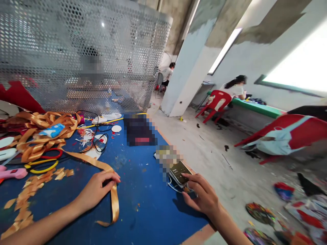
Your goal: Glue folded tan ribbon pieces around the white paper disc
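Note:
A gold satin ribbon (89, 159) runs from a loose heap (61, 119) at the left across the blue tabletop. My left hand (98, 189) pinches it between thumb and fingers, and its end hangs down in a curl below them. At the table's right edge lies a small flat device with a dark lit screen (180, 173) and a white cable (173, 185). My right hand (201, 194) reaches over this device, fingers apart, with a fingertip on or just above the screen. Cut ribbon pieces (24, 200) lie spread at the left.
Yellow-handled pliers or scissors (42, 166), a red-handled pair (55, 154) and a pink tool (12, 173) lie at the left. A perforated metal screen (84, 61) stands behind. Red chairs (217, 102) and two people (233, 89) are farther off at the right.

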Action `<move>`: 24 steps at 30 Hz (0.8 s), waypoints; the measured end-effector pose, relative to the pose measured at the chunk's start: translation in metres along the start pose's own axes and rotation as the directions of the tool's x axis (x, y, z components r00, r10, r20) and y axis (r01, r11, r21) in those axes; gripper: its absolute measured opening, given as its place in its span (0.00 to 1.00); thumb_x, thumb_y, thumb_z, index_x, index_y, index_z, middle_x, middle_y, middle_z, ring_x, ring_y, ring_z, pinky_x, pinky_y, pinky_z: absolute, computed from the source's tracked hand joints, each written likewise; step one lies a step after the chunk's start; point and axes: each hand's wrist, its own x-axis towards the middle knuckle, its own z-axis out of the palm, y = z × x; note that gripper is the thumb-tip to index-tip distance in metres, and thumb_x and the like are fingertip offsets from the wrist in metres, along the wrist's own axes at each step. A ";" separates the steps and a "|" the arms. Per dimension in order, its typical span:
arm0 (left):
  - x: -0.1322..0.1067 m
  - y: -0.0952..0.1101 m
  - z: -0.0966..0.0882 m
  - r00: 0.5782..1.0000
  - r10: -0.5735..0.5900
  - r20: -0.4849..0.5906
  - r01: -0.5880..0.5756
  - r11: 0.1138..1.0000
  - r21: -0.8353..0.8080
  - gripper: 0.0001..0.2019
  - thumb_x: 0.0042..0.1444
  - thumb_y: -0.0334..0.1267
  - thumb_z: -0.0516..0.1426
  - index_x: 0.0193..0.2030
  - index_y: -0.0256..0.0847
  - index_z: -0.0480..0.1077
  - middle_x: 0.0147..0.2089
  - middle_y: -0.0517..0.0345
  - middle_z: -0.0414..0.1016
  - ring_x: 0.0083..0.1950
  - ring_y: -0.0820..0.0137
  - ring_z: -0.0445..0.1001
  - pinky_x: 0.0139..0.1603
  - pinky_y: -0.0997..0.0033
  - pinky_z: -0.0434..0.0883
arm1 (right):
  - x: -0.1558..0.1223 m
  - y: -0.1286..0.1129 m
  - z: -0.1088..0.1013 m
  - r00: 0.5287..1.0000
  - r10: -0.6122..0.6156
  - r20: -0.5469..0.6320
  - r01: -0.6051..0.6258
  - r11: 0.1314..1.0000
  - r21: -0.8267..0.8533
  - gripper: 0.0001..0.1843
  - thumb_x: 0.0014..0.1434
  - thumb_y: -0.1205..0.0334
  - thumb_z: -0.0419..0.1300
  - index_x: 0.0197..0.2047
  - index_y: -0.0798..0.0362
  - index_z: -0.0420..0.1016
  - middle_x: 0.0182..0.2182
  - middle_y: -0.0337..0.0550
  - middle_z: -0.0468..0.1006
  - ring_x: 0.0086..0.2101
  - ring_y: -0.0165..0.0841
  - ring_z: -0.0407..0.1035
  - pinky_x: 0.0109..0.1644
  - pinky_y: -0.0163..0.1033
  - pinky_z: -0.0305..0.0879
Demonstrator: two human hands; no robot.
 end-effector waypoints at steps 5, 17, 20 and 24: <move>-0.001 -0.004 -0.001 0.999 -0.011 -0.045 0.009 0.998 -0.056 0.13 0.60 0.37 0.50 0.34 0.43 0.75 0.45 0.55 0.79 0.49 0.63 0.76 0.50 0.65 0.71 | 0.002 -0.003 -0.001 1.000 0.000 -0.018 0.000 1.000 0.006 0.03 0.56 0.66 0.59 0.33 0.52 0.67 0.35 0.53 0.77 0.35 0.39 0.77 0.38 0.42 0.76; -0.001 -0.012 0.004 0.987 -0.062 -0.152 0.029 0.978 -0.206 0.13 0.62 0.43 0.51 0.37 0.43 0.75 0.51 0.51 0.76 0.49 0.63 0.77 0.51 0.61 0.75 | 0.004 -0.005 -0.001 0.999 0.006 -0.036 -0.006 1.000 0.003 0.05 0.58 0.70 0.58 0.31 0.52 0.66 0.31 0.49 0.76 0.34 0.38 0.77 0.35 0.40 0.76; 0.000 -0.012 0.005 0.981 -0.081 -0.176 0.036 0.969 -0.245 0.10 0.60 0.44 0.53 0.38 0.42 0.73 0.51 0.52 0.75 0.46 0.64 0.79 0.51 0.62 0.75 | 0.005 -0.007 -0.001 0.999 0.017 -0.037 -0.017 1.000 -0.007 0.05 0.58 0.69 0.59 0.31 0.52 0.66 0.32 0.49 0.76 0.35 0.38 0.77 0.35 0.40 0.76; -0.001 -0.011 0.006 0.981 -0.086 -0.175 0.036 0.961 -0.274 0.08 0.57 0.43 0.57 0.38 0.42 0.72 0.48 0.53 0.75 0.43 0.65 0.80 0.47 0.63 0.77 | 0.009 -0.009 -0.001 0.999 0.027 -0.039 -0.028 1.000 -0.010 0.07 0.59 0.69 0.58 0.31 0.51 0.66 0.29 0.46 0.76 0.33 0.36 0.77 0.34 0.38 0.75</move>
